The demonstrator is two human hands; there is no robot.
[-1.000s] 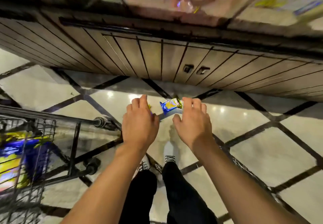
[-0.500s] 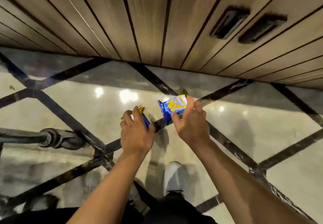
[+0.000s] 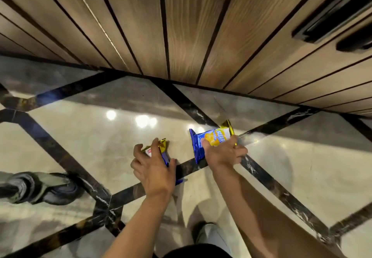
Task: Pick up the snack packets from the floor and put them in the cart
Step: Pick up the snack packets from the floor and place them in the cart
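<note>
Print on both snack packets (image 3: 211, 140) is too blurred to read.

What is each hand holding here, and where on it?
Left hand grips a snack packet across its middle. Right hand grips another packet across its lower half.

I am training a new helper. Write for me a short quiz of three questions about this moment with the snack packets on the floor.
1. True or false: the left hand holds nothing.
2. Which packet shows more of its front? A) the packet under the left hand B) the packet in the right hand C) both equally
3. Fill in: the wheel at the left edge stands on the ____ floor.

Key
1. False: its fingers curl round a packet.
2. B: the right hand pinches it near one edge, so the blue and yellow front shows.
3. Tiled.
</note>
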